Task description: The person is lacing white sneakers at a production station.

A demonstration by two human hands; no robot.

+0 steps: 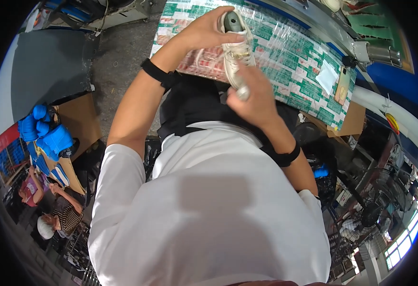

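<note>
A cream-white lace-up shoe (240, 50) is held over the table with its heel end away from me. A grey-green shoe last (232, 22) with a dark hole shows in its opening. My left hand (209, 31) grips the shoe at the heel end, thumb across the near side of the opening and fingers around the back. My right hand (256, 93) is closed at the toe end, its fingers over the front of the shoe. A pale rounded end shows beside the right thumb; whether it is the toe or a separate tool, I cannot tell.
The table (295, 71) is covered in green, white and red printed sheet under clear film. A white paper (327, 76) and a phone (342, 86) lie at its right. Blue bundles (47, 131) stand at the left, near two people. A fan (371, 212) stands at lower right.
</note>
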